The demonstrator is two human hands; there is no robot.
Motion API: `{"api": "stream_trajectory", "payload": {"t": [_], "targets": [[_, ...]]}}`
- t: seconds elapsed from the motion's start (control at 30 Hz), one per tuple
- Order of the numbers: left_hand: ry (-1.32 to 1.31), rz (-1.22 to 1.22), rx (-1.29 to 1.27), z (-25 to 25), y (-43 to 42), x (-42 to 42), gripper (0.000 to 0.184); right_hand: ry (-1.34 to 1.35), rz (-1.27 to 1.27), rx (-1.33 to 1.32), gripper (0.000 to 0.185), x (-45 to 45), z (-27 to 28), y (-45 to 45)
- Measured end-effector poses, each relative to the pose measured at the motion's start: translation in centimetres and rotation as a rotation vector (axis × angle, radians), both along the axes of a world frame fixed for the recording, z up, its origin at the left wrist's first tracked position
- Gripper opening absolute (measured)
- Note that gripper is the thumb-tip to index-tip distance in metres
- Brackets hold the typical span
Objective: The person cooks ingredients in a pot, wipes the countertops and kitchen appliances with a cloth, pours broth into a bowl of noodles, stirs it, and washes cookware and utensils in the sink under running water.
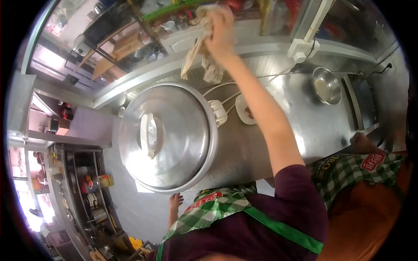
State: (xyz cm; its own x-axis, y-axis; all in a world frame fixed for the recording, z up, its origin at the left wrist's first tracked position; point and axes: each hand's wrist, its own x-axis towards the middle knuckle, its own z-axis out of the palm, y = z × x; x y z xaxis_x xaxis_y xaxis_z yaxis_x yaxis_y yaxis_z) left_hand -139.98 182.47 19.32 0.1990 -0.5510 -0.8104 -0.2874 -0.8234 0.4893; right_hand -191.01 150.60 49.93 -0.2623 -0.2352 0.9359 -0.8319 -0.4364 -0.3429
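My right hand is raised at the window above the counter, its fingers closed on a crumpled, light-coloured cloth. Part of the cloth hangs down below the hand, towards the window's lower frame. Low beside my body, my left hand holds nothing, and its fingers are loosely apart. It is just below the near rim of a large metal pot, which is covered by a shiny lid with a pale handle. The underside of my left hand is hidden.
Right of the pot, a white power strip and a white plate with some food lie on the steel counter. Farther right are a metal bowl and a dark flat appliance. A co-worker stands close at right. Shelves are at left.
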Motion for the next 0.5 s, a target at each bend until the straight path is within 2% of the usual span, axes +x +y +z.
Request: {"api": "stream_trajectory", "payload": {"t": [0.1,0.23,0.3,0.37,0.43,0.5], "targets": [[0.023,-0.033,-0.012,-0.4,-0.5,0.0,0.035,0.113,-0.098,-0.040,0.041,-0.8,5.2,1.7],[0.043,0.002,0.045,-1.9,1.3,0.9,0.035,0.286,-0.030,0.158,0.046,-0.6,0.0,-2.5],[0.153,0.003,-0.054,-5.7,4.3,3.3,0.035,0.415,0.016,0.261,0.042,0.7,-3.0,-2.6],[0.164,0.014,-0.006,-10.0,6.6,5.3,0.035,0.601,0.090,0.525,0.036,1.6,-6.3,-2.0],[0.123,-0.015,0.015,-10.5,6.7,5.2,0.036,0.624,0.108,0.511,0.036,1.7,-7.1,-2.1],[0.028,-0.070,0.021,-8.5,7.5,4.4,0.037,0.606,0.106,0.429,0.034,2.1,-6.4,-2.0]]}}
